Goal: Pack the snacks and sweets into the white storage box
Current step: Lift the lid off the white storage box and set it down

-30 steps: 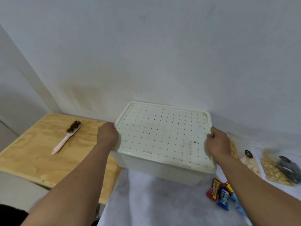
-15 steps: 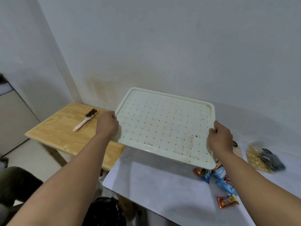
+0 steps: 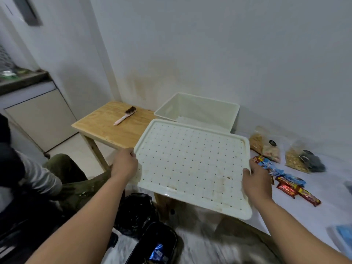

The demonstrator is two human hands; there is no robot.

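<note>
Lid off, white box open
Open white plastic storage box (image 3: pixel 198 111) sits at the wall; both hands, left hand (image 3: pixel 124 164) and right hand (image 3: pixel 256 182), clamp the white perforated lid (image 3: pixel 190 164) by its sides in front; wrapped sweets (image 3: pixel 285 180) right on counter (image 3: pixel 323 210).

I've lifted the lid (image 3: pixel 192 167) off the box (image 3: pixel 198 111) and drawn it toward me; the box now stands open.

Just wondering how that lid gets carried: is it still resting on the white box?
Apart. The head view shows the lid held by the left hand and right hand, with the open white box behind it.
</note>
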